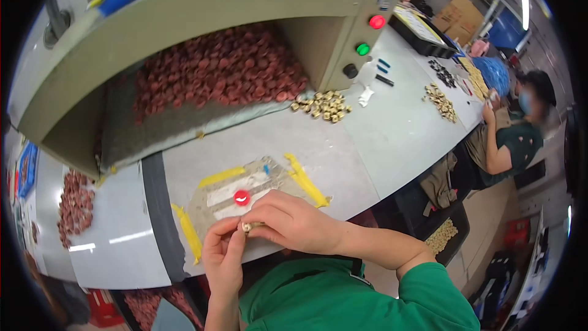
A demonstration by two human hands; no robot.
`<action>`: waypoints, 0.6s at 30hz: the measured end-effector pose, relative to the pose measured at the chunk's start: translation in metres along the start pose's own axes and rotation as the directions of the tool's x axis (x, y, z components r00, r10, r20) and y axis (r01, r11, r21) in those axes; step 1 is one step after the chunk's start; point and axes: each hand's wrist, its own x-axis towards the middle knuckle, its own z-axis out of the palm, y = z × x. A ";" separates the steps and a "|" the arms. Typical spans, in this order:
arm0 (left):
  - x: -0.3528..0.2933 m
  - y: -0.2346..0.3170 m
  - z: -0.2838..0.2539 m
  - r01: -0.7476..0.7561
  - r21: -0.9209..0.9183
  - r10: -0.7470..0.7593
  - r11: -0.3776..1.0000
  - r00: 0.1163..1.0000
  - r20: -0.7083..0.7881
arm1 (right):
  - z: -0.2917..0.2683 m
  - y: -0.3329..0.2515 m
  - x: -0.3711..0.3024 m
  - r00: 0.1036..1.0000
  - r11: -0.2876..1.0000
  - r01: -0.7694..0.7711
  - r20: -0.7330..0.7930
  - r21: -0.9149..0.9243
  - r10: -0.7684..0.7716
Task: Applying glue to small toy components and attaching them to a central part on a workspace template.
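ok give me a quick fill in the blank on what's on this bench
1. Both hands, left hand and right hand, pinch one small ____-coloured part.
2. The round cap on the taped sheet is ____.
3. The machine's upper round button is red; the one below is ____.

Missing words: brass; red; green

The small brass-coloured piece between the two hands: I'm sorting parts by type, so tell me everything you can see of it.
The small brass-coloured piece looks like metal, short and roughly cylindrical, with a pale end face; finer detail is too small to tell. It is pinched between the fingertips of the left hand and the right hand, held just above the near edge of the grey worktable, beside a taped-down clear sheet bearing a red cap.
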 end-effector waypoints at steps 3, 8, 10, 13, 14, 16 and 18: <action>-0.001 0.015 0.008 0.138 -0.192 -0.109 0.972 0.982 0.154 | -0.014 0.007 -0.006 0.994 0.984 -0.072 0.093 0.165 0.057; 0.002 0.027 0.022 0.234 -0.104 -0.207 0.967 0.954 0.218 | -0.025 0.007 -0.010 0.968 0.916 -0.147 0.246 0.372 0.055; 0.005 0.018 0.025 0.253 -0.099 -0.223 0.962 0.944 0.243 | -0.030 0.015 -0.018 0.979 0.941 -0.112 0.200 0.320 0.049; 0.014 0.014 0.024 0.263 -0.147 -0.198 0.953 0.914 0.353 | -0.040 0.026 -0.028 0.991 0.970 -0.105 0.109 0.220 0.083; 0.015 0.016 0.026 0.278 -0.127 -0.218 0.952 0.910 0.353 | -0.042 0.027 -0.028 0.990 0.974 -0.113 0.103 0.195 0.094; 0.015 0.018 0.033 0.270 -0.051 -0.241 0.962 0.918 0.315 | -0.037 0.032 -0.031 0.992 0.973 -0.097 0.100 0.208 0.077; 0.016 0.022 0.041 0.287 0.054 -0.290 0.957 0.912 0.291 | -0.034 0.033 -0.032 0.995 0.984 -0.081 0.077 0.156 0.070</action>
